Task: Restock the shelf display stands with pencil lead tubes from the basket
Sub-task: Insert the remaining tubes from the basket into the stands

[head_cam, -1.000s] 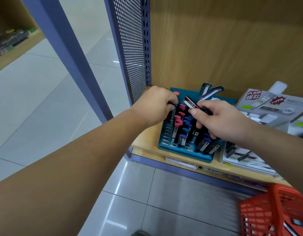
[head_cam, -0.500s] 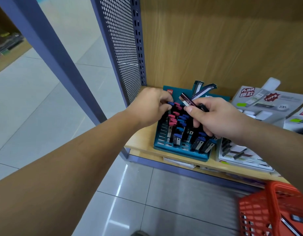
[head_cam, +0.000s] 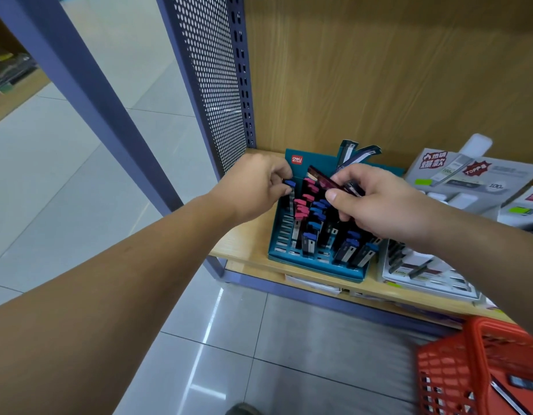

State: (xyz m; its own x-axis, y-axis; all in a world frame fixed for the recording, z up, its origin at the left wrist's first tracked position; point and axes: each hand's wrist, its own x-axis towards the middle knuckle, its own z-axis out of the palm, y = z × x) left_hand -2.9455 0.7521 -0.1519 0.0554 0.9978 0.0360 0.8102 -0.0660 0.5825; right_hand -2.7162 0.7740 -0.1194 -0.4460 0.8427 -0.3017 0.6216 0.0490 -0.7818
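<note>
**Mia:** Where is the left hand (head_cam: 256, 187)?

**Tom:** At the top left corner of the blue stand (head_cam: 316, 266). Its thumb and fingers pinch a tube with a blue cap (head_cam: 289, 183). The tube is right at the stand's far left row.

**Mia:** And the right hand (head_cam: 382, 205)?

**Tom:** Just beside the left hand, over the middle of the stand. Its fingers are curled round a small bunch of tubes. A dark red tube (head_cam: 322, 180) sticks out past the thumb, toward the left hand.

**Mia:** What is in the blue stand?

**Tom:** Lots of tubes, standing up in slots. The pink caps (head_cam: 301, 205) are between the two hands. The blue caps (head_cam: 317, 205) are just under the right thumb. More dark tubes stand below the right hand.

**Mia:** What does the stand sit on?

**Tom:** The wooden shelf (head_cam: 247, 247), below the left hand.

**Mia:** Any other boxes?

**Tom:** A grey stand (head_cam: 424, 283) is under the right wrist, with a few dark tubes lying in it. A red basket (head_cam: 456, 369) is far below the right arm. Something dark is inside, but it is too blurry to tell what.
</note>
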